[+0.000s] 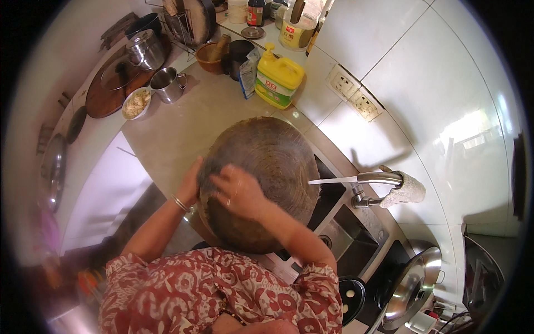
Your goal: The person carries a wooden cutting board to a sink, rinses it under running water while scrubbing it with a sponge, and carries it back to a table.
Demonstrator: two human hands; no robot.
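Observation:
A thick round wooden chopping block (288, 163) with visible growth rings is tilted up in front of me, its right side over the sink. At its left rim is my left hand (193, 179), gripping the edge, with a bangle on the wrist. My right hand (240, 194) is blurred over the block's left part, fingers apart, and no held object shows. From the steel faucet (377, 178) a stream of water (331, 181) runs towards the block's right side. The block's surface looks wet.
The sink (350, 238) lies partly under the block. A yellow detergent jug (278, 79) stands by the tiled wall. Farther left are a steel mug (168, 85) and a bowl of pale food (137, 104). A glass-topped pan lid (413, 288) leans at lower right.

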